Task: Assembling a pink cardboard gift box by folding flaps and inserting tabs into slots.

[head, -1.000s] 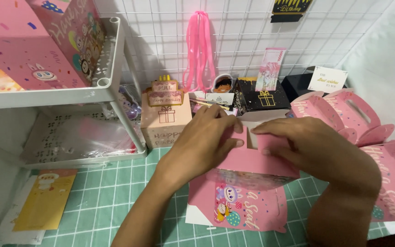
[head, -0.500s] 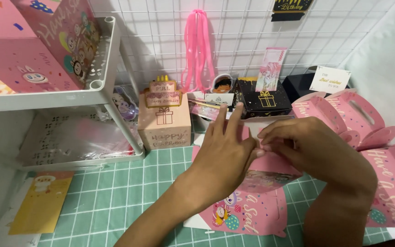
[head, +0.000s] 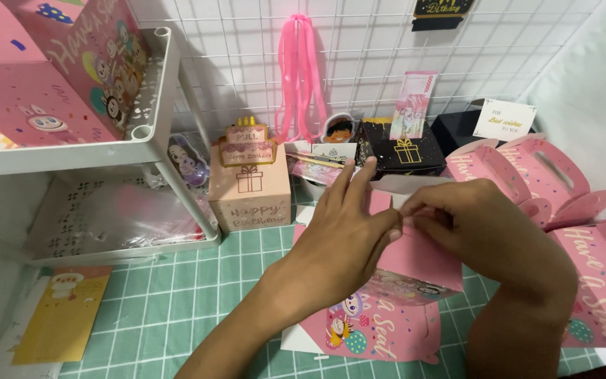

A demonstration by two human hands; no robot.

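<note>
Both hands met over the pink printed box (head: 394,309) on the green cutting mat (head: 177,295): left hand (head: 341,235) fingers spread flat against it, right hand (head: 482,228) fingers pinched on its upper flap, near the small birthday box (head: 250,186).

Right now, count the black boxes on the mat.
2. One black box with a gold gift picture stands below the wire grid, behind the hands. The other black box stands right of it, partly hidden by a white card. More may be hidden.

We saw a pink box (head: 394,309) printed with cartoon figures and confetti dots, a green mat (head: 177,309) gridded in white, a black box (head: 401,151) with a gold gift motif, pink ribbons (head: 299,70), and a yellow card (head: 61,316).
</note>
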